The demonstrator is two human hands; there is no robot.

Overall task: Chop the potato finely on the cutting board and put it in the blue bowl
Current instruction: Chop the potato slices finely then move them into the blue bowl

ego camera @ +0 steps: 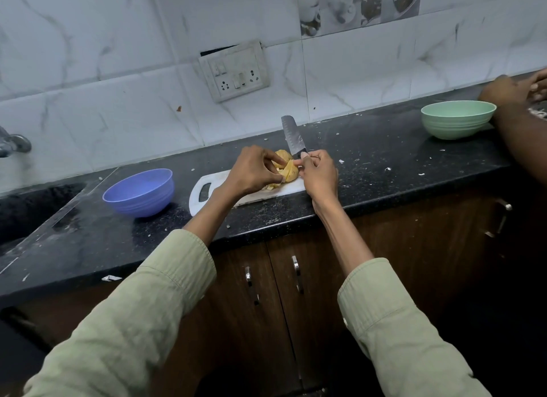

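The left hand [251, 174] has its fingers [273, 159] curled over the potato [285, 168], pinching the cut slabs together on the cutting board [207, 189]. The right hand [318, 174] is wrapped round the knife [291, 136], blade pointing away toward the wall, with a fingertip resting against the potato too. So far the potato looks only sliced into a few thick pieces, nowhere near fine yet. The blue bowl [139, 192] sits just left of the board on the dark desk [384, 159] and looks empty, so most of the chopping and all the transferring is still to do. The knife handle is hidden inside the fist, and the hands cover much of the potato, so there's no counting pieces.
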